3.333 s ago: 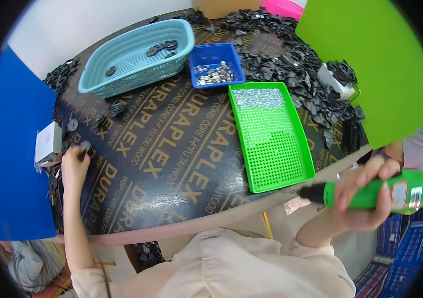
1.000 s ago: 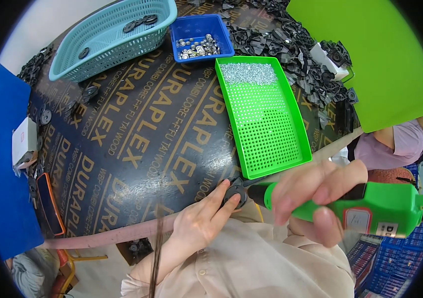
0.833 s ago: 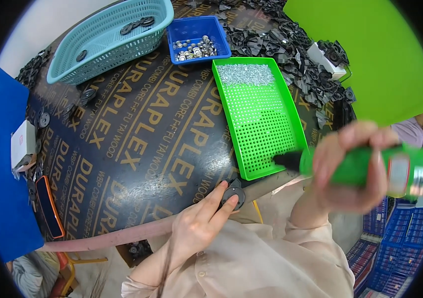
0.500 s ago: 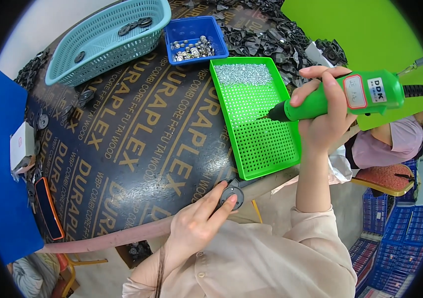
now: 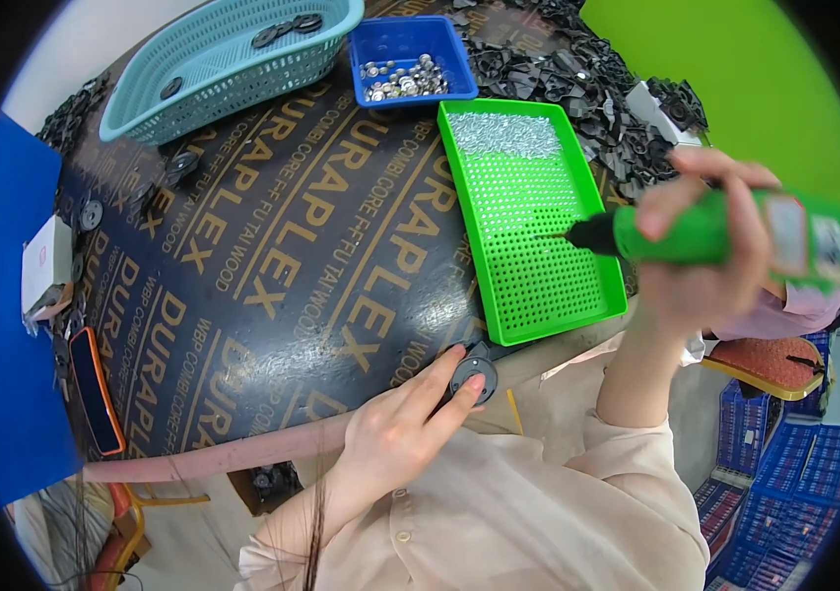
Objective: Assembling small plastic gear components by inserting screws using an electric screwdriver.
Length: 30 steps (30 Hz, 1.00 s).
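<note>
My right hand (image 5: 701, 246) is wrapped round a green electric screwdriver (image 5: 784, 231), blurred by motion. Its thin bit points left above a green perforated tray (image 5: 548, 295), whose far end holds a heap of small silver screws (image 5: 506, 135). At the table's front edge, my left hand (image 5: 405, 424) grips a round black plastic part (image 5: 474, 377), with fingers on its rim and face. Small holes show in the face of that part; its underside is hidden.
A blue bin (image 5: 459, 59) of small round metal pieces stands beside a light-blue basket (image 5: 233, 98) with a few black discs. Black plastic parts (image 5: 577, 89) are piled at the back right. A phone (image 5: 97, 389) and a white box (image 5: 47, 266) lie at left.
My right hand has moved right with the screwdriver, its bit shifting away from the tray's middle. My left hand still holds the round part. The whole view has shifted slightly.
</note>
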Motion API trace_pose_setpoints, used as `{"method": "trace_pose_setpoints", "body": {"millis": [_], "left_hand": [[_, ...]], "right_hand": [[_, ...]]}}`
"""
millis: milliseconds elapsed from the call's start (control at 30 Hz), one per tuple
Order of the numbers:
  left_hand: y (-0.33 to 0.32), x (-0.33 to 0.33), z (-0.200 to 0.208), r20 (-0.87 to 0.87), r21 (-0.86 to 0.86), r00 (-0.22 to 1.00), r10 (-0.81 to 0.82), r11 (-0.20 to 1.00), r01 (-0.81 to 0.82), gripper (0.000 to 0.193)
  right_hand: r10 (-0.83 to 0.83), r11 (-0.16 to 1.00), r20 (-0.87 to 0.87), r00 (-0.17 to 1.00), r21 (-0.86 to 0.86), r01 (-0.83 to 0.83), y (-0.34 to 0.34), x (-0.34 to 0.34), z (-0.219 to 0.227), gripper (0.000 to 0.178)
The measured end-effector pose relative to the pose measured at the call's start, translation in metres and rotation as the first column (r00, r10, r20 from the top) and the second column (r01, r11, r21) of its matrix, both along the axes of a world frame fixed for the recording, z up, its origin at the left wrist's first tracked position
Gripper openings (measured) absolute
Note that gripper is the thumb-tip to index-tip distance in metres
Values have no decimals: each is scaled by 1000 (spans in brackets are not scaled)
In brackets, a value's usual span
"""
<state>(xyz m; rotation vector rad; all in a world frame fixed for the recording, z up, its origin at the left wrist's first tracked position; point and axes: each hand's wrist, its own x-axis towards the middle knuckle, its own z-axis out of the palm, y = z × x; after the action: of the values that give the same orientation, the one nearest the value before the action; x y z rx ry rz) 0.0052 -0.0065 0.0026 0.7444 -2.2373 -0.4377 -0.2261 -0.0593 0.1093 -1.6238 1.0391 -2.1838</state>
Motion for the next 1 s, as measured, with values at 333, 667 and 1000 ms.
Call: {"method": "trace_pose_setpoints", "body": {"millis": [333,667,1000], "left_hand": [[-2,4,-4,51,-87,998,-42,995,47,23],[-3,3,2,61,-82,997,-52,995,57,20],[-3,5,1,73,-52,995,-71,996,75,27]], "right_hand": [[528,808,74,846,261,-528,77,44,11,26],[650,724,-22,760,322,-610,64,48,11,26],[525,849,50,849,29,-527,53,31,15,25]]}}
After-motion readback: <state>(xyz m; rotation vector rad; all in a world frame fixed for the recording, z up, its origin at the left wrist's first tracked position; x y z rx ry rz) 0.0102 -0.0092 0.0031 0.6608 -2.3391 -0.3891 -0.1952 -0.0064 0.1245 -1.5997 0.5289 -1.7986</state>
